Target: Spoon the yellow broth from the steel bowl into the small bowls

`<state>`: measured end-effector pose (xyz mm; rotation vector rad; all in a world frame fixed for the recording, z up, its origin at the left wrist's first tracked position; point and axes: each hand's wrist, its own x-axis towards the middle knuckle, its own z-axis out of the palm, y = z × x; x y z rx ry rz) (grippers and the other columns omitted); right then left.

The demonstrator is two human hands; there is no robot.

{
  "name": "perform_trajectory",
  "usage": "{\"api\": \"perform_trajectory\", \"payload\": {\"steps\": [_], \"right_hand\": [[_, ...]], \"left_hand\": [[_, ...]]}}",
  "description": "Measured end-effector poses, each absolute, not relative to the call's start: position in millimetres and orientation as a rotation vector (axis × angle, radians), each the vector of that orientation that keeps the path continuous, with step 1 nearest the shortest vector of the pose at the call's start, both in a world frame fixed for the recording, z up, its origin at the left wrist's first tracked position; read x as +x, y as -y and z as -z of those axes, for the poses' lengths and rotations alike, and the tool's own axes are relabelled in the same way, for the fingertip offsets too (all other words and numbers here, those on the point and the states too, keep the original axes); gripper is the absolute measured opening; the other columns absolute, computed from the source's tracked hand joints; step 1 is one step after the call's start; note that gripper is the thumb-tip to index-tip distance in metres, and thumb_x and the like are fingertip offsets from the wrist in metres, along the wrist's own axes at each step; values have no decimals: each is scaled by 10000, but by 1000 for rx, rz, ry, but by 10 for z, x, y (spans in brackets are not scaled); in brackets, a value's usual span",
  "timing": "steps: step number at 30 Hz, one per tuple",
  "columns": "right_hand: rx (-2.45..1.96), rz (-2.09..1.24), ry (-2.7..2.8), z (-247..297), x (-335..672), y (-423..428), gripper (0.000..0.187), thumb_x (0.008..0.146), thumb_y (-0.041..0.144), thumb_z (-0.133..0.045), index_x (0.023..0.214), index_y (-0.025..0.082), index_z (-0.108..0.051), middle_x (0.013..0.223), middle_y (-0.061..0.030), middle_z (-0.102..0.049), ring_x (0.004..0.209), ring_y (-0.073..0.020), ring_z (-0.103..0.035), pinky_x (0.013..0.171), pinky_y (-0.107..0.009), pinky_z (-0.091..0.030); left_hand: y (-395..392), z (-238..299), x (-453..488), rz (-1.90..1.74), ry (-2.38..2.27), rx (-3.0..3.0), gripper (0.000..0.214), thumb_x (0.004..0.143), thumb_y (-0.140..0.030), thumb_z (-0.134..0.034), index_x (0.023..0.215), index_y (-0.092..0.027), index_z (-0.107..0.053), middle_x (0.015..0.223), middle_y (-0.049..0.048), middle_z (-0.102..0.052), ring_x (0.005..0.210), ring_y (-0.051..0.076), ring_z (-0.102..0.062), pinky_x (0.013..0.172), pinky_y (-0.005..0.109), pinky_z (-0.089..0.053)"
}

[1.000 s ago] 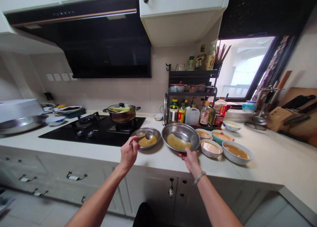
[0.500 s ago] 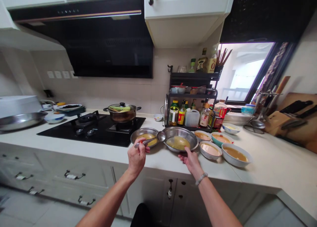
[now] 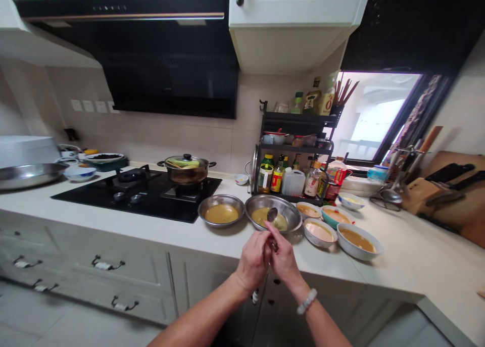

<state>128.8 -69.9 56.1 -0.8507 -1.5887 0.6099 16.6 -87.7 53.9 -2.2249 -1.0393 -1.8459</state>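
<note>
Spoon [image 3: 272,214], 1: left hand's [image 3: 250,263] fingers gripped handle; right hand [image 3: 284,260] adjoined, grip hidden, couldn't tell. Held over steel bowl [image 3: 292,212], presumably catching drips.

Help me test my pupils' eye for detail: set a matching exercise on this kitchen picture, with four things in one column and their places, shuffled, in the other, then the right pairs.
Things
1. Spoon
2. Pot
3. Bracelet
4. Hood

Places
A. On the stove
B. High above the stove
C. With its head over a steel bowl
D. Around the wrist of the right hand

Right pairs: 1-C, 2-A, 3-D, 4-B
</note>
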Motion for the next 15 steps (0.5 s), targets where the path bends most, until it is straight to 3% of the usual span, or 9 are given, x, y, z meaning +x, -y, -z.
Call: {"api": "perform_trajectory", "payload": {"steps": [3, 10, 12, 15], "right_hand": [[-848, -619, 1622, -546, 1315, 566, 284, 772, 281, -578, 1012, 204, -710, 1024, -91, -702, 957, -244, -641, 898, -379, -482], [-978, -690, 1499, -470, 1470, 443, 263, 733, 365, -618, 887, 169, -703, 769, -71, -706, 629, -196, -630, 629, -309, -528], [-1055, -608, 1458, -510, 1554, 441, 307, 758, 422, -592, 882, 164, -704, 722, -73, -700, 583, -195, -622, 579, -307, -523], [-1107, -343, 1486, -618, 1694, 444, 324, 779, 438, -559, 843, 165, -720, 782, -101, -721, 687, -228, -660, 663, -337, -537]], "left_hand": [[797, -565, 292, 1880, 1150, -2220, 246, 937, -177, -353, 1036, -200, -578, 876, 93, -630, 822, 195, -617, 749, 340, -543], [713, -458, 258, 2291, 1288, -2398, 264, 839, -201, -540, 1102, -183, -538, 936, 82, -617, 814, 177, -612, 686, 306, -545], [606, -356, 219, 2593, 1563, -2288, 276, 852, -289, -547, 1101, -174, -519, 874, 62, -623, 747, 162, -625, 609, 275, -546], [341, -214, 213, 2930, 2178, -1806, 295, 832, -428, -575, 927, -151, -538, 637, -8, -562, 556, 139, -605, 504, 248, -526]]}}
